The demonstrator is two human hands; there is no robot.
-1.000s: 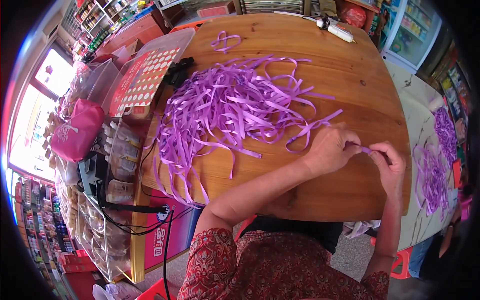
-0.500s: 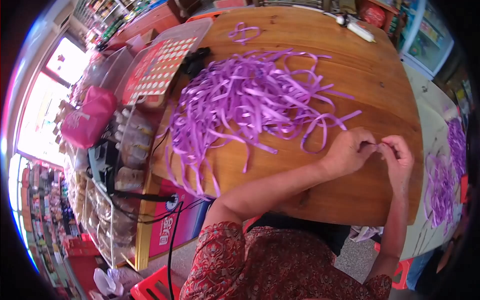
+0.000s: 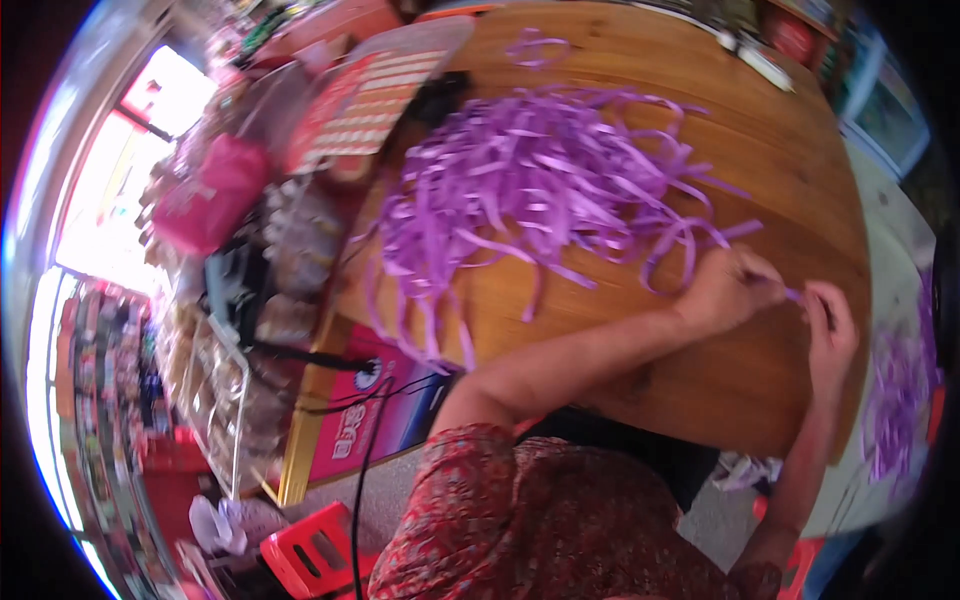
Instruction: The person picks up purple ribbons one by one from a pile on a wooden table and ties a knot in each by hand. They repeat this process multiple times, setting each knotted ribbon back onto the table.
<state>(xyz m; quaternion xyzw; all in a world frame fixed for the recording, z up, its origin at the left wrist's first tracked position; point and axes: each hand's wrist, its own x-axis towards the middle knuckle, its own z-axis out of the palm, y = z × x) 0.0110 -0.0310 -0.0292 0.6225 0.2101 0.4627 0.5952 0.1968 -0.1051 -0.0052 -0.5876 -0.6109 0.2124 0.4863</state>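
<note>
Over the right part of the wooden table [image 3: 740, 400], my left hand [image 3: 733, 288] and my right hand [image 3: 832, 335] are close together. A short bit of purple ribbon [image 3: 793, 295] shows between their fingertips. Both hands pinch it; most of the piece is hidden by the fingers. Left of my hands lies a big tangled heap of purple ribbons [image 3: 545, 185]. One ribbon loop [image 3: 690, 250] from the heap reaches close to my left wrist.
A separate purple ribbon [image 3: 538, 48] lies at the far side. Boxes with a dotted red sheet [image 3: 365, 105] and a pink bag [image 3: 215, 195] crowd the left. More purple ribbons [image 3: 895, 400] rest on a pale table at right. A red stool [image 3: 318, 550] stands low left.
The whole view has shifted, so the table and heap appear farther right. My fingertips have drawn slightly apart, and more of the purple ribbon shows between them.
</note>
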